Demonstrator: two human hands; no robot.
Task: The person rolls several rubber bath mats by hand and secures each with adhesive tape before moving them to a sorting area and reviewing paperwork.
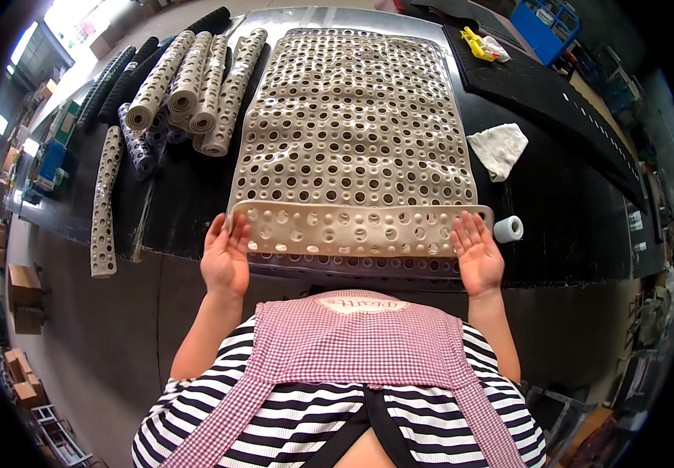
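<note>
A beige bath mat (356, 132) full of round holes lies flat on the dark table, its near end folded over into a raised band (352, 229). My left hand (226, 261) is at the left end of this band, fingers stretched and slightly apart, touching or very near its corner. At the right end is my right hand (478, 253), palm showing, fingers extended against the band's edge. Neither hand is closed round the mat. Beneath the band, a darker greyish-purple perforated mat (352, 265) shows along the table's front edge.
Several rolled beige mats (163, 82) lie to the left, with darker rolls (104, 87) beyond. One thin roll (105, 207) overhangs the front edge. On the right are a white tape roll (509, 228), a white cloth (498, 150), black sheets (540, 93) and a blue crate (546, 30).
</note>
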